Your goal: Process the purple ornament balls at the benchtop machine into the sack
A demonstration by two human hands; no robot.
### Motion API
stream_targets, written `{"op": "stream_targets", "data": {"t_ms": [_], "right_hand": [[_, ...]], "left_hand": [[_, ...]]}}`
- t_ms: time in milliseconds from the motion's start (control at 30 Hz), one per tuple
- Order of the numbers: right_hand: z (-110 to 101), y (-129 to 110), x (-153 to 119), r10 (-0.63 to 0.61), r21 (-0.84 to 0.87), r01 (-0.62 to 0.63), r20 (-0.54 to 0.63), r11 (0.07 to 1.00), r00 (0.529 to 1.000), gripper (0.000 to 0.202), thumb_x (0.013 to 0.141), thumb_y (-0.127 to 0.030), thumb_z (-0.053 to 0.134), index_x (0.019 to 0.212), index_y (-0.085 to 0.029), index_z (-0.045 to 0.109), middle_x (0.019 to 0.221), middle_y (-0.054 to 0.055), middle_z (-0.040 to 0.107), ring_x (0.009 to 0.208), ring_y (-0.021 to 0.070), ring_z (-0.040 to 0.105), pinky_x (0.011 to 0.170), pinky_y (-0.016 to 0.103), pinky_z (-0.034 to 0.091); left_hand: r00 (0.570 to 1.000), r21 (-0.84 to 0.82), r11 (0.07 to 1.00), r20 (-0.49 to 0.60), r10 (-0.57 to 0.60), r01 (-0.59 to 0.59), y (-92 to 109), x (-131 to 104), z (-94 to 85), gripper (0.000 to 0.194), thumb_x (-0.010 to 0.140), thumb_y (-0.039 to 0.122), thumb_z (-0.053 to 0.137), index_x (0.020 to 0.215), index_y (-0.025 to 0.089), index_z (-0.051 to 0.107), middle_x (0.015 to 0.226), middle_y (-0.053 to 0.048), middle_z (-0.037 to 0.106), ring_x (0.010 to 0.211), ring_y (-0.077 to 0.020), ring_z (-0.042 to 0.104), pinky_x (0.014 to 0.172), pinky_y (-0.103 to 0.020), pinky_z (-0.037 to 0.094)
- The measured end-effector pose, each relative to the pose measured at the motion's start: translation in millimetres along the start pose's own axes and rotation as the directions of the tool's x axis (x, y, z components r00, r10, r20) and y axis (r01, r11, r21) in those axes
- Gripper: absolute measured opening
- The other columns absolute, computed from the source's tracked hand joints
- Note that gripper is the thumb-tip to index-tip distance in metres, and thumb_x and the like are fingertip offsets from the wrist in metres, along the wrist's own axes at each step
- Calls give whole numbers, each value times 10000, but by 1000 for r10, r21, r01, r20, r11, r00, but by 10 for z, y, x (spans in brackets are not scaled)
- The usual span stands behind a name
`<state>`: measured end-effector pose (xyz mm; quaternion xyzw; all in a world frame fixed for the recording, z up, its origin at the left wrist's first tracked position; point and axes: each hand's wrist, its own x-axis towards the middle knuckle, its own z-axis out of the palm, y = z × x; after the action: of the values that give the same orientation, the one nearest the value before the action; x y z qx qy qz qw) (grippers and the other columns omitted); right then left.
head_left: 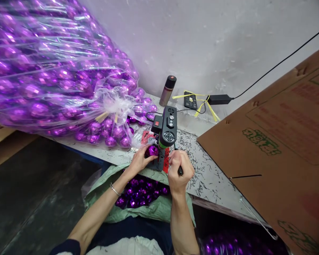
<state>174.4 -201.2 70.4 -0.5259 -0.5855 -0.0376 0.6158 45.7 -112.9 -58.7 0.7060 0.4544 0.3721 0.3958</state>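
Observation:
A shiny purple faceted ball (pixel 151 151) is pinched in my left hand (pixel 139 160), under the head of a small black bench drill press (pixel 168 129). My right hand (pixel 181 169) is wrapped round the press's black-gripped lever (pixel 180 171), to the right of the machine. Red material (pixel 166 160) shows beside the press base. Below the table edge, a green woven sack (pixel 154 209) lies open at my lap with many purple balls (pixel 140 193) inside. The spot where the tool meets the ball is hidden.
A big clear bag of purple balls (pixel 55 78) fills the left. Behind the press stand a dark spray can (pixel 168 91), a phone (pixel 190 100) and a black power adapter (pixel 219 99). Dark shavings (pixel 199 170) litter the table. A cardboard box (pixel 276 141) leans at the right.

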Motion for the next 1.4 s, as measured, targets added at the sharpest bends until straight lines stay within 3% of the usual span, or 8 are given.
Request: {"op": "stream_targets", "data": {"t_ms": [133,267,567,733,1067,1400], "right_hand": [[-4,13,-15,-10,-3,10,11,1000,1000,317,990,-119,441,696,-216,505,700,-5,567,671,120,579,630,278,456],[-5,6,-10,-24,6,24,8,1000,1000,311,984,-110,447,700,-216,517,701,-8,568,676,122,580,626,276,456],[-8,17,-36,-28,17,28,8,999,1000,303,971,-76,464,706,-215,513,709,-11,570,698,124,583,645,272,459],[-9,37,-78,-54,-18,54,11,998,998,284,967,-71,461,730,-214,528,714,-4,588,692,129,591,641,279,460],[156,355,-466,-126,-40,123,-79,992,989,269,985,-150,424,755,-219,544,721,2,596,660,139,612,578,278,482],[200,422,-543,-113,-18,112,-110,994,987,290,1013,-181,391,758,-223,523,747,3,576,665,141,576,618,300,487]], "left_hand": [[977,141,967,43,208,-212,11,-6,4,623,843,491,773,1354,185,591,1261,-155,710,1187,-328,672,1021,-496,537],[957,188,939,80,278,-288,11,-11,16,600,868,466,753,1368,186,574,1248,-163,706,1159,-330,674,1006,-517,540],[965,122,957,63,256,-262,-66,28,112,650,857,508,755,1413,226,570,1326,-142,677,1244,-327,626,1070,-515,482],[969,116,962,44,243,-247,-149,-17,193,708,854,523,753,1460,231,533,1289,-136,690,1193,-315,639,1036,-502,493],[975,116,969,59,212,-218,-137,-25,194,656,867,478,750,1446,250,543,1283,-118,690,1195,-311,628,1037,-494,486],[974,114,967,46,222,-226,-140,-15,219,677,842,524,768,1418,233,564,1283,-125,691,1192,-310,635,1032,-486,494]]}}
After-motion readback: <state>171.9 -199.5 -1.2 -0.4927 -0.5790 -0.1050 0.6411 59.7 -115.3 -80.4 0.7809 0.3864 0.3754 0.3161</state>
